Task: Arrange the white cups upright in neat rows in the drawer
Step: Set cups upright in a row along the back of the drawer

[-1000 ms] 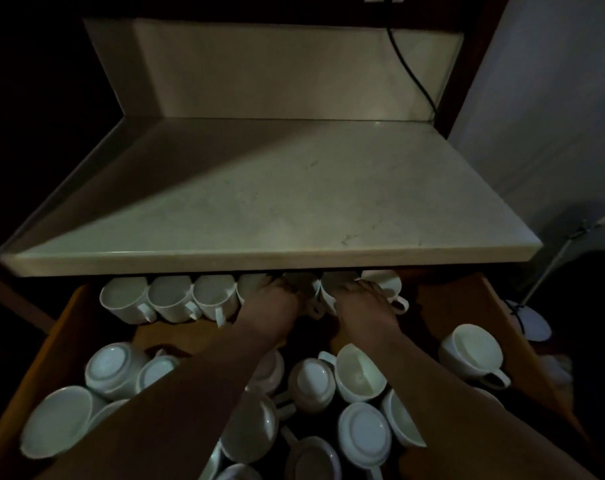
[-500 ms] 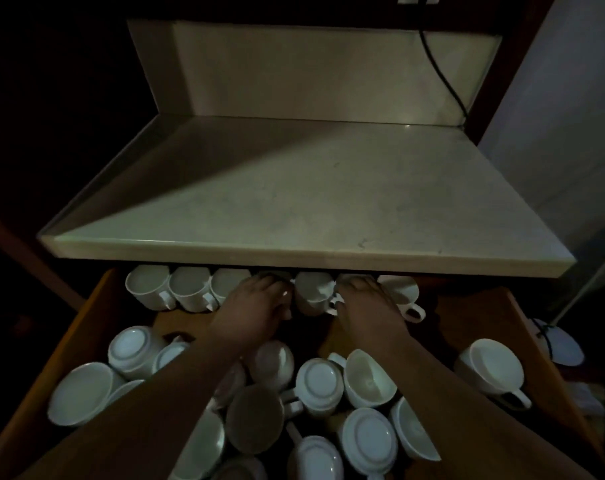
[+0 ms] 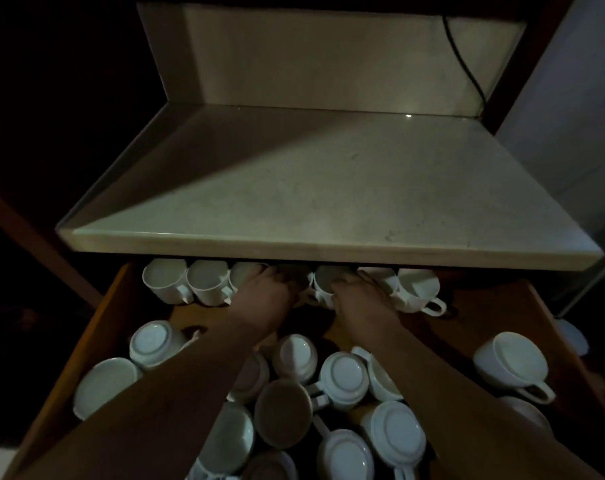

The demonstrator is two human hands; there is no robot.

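White ceramic cups [image 3: 204, 285] line the back of the wooden drawer [image 3: 110, 317]; right hand [image 3: 359, 301] fingers grasp one, left hand [image 3: 266, 292] fingers' hold unclear in shadow.

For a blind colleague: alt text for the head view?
A left hand and right hand rest on a row of upright white cups at the back of a wooden drawer, beneath a countertop. Nearer, more cups lie jumbled, many upside down.

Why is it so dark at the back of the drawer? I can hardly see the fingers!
Head view: the whole picture is dim; the counter overhangs the drawer and shades the back row of cups, so both the left hand and right hand lose their fingertips in shadow; a slanted shadow also crosses the counter.
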